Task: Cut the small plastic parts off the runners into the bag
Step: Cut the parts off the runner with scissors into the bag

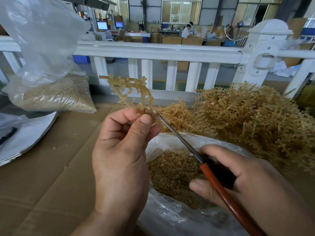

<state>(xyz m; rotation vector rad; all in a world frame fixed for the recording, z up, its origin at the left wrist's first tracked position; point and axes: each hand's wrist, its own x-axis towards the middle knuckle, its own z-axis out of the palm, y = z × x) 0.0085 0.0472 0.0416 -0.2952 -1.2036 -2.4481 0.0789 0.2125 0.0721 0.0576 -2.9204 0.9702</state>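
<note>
My left hand (pixel 122 150) pinches the lower end of a tan plastic runner (pixel 134 92), which curves up and away with small parts along its branches. My right hand (pixel 238 176) grips scissors with red-brown handles (pixel 221 188). Their blades look nearly together, and the tip (pixel 159 114) sits against the runner right beside my left fingertips. Below both hands lies an open clear plastic bag (pixel 170 218) holding several cut tan parts (pixel 172 171).
A large heap of uncut tan runners (pixel 252 120) fills the right of the cardboard-covered table (pixel 51 176). A second clear bag of parts (pixel 51 96) stands at the back left, with papers and a pen (pixel 22 137) near it. A white railing (pixel 153 51) runs behind.
</note>
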